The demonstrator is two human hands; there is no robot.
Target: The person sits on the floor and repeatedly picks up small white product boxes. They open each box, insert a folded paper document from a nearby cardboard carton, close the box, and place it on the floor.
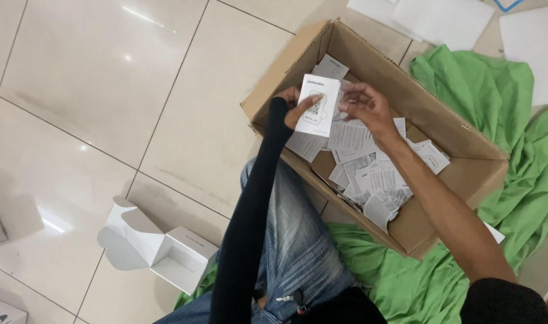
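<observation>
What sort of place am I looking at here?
Probably an informal packing spot on the floor of a room: glossy pale floor tiles, an open brown cardboard box of printed paper leaflets, and a small open white carton lying nearby.

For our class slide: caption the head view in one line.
Left hand holds a white card over a cardboard box of leaflets.

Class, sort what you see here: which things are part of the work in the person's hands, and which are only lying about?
In hand:
left hand holding white card
right hand at the card's edge
cardboard box
printed leaflets

Lying about:
open white carton
green cloth
white sheets
</observation>
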